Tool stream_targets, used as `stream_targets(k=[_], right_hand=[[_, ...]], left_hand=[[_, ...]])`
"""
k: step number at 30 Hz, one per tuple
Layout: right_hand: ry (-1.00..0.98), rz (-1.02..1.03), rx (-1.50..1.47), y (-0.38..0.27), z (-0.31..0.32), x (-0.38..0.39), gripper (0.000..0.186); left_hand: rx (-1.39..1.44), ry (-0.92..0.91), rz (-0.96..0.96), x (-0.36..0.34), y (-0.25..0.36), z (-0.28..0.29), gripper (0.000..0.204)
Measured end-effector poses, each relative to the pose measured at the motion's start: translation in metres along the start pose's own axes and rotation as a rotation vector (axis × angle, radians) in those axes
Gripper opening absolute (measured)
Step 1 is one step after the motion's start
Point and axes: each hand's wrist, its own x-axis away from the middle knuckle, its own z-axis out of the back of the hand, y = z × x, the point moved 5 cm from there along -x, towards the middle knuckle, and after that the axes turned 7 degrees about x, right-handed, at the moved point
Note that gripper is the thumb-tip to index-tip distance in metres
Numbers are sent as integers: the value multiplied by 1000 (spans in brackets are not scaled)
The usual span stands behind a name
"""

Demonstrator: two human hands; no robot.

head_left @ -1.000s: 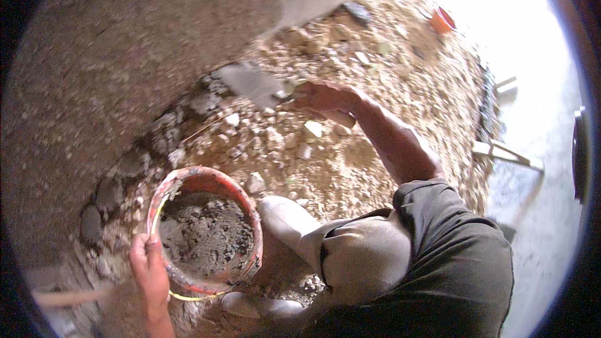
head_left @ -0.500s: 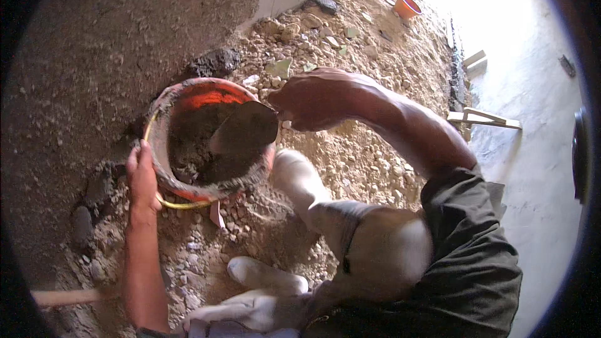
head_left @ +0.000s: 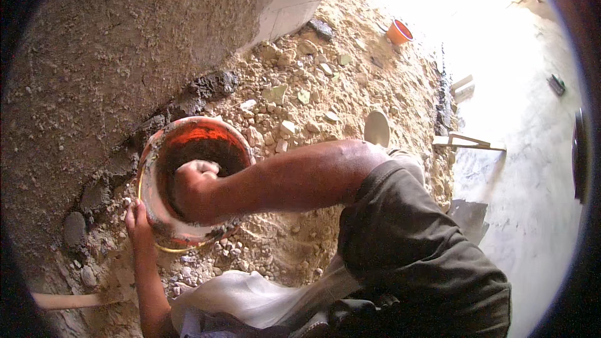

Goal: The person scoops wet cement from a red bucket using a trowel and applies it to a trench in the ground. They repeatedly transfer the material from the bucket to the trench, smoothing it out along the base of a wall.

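The person leans over a round orange plastic bucket (head_left: 203,131), its lip crusted with pale grey residue, standing on rubble ground close to the wall. The left hand (head_left: 139,218) is at the bucket's left edge, fingers closed on the rim beside a thin yellow handle (head_left: 175,250) that curves round the outside and hangs below it. The right arm reaches across from the right, and the right hand (head_left: 199,178) is down inside the bucket's mouth with its fingers curled; shadow and the forearm hide what lies beneath, so whether it grips anything cannot be told.

A rough, grainy brown wall (head_left: 125,44) fills the upper left, meeting a smoother, pale block surface (head_left: 300,3) near the top. Dark, rough lumps (head_left: 216,84) lie along the wall's foot, just above the bucket. Sandy, stony rubble (head_left: 338,81) spreads up and to the right, where a small orange bucket (head_left: 399,32) leans well apart from the larger one. Beyond the rubble, a light wooden bracket-like piece (head_left: 469,143) is next to a bright grey surface (head_left: 532,119). At lower left is a pale wooden shaft (head_left: 72,301).
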Motion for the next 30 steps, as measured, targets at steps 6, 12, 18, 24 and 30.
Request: stream_targets(k=[6, 12, 18, 24, 30], right_hand=[[559, 344, -318, 59, 11, 47, 27], [373, -20, -713, 263, -123, 57, 42], [362, -309, -676, 465, -421, 65, 35], [669, -972, -2155, 586, -654, 127, 30], [1068, -1270, -1818, 646, -752, 173, 27]], left_hand=[[-129, 153, 110, 18, 17, 1, 47], [-441, 85, 318, 15, 56, 1, 51], [-1158, 183, -4, -55, 135, -58, 51], [-1581, 202, -648, -128, 264, -407, 51], [-1984, 153, -1158, -151, 320, -614, 54]])
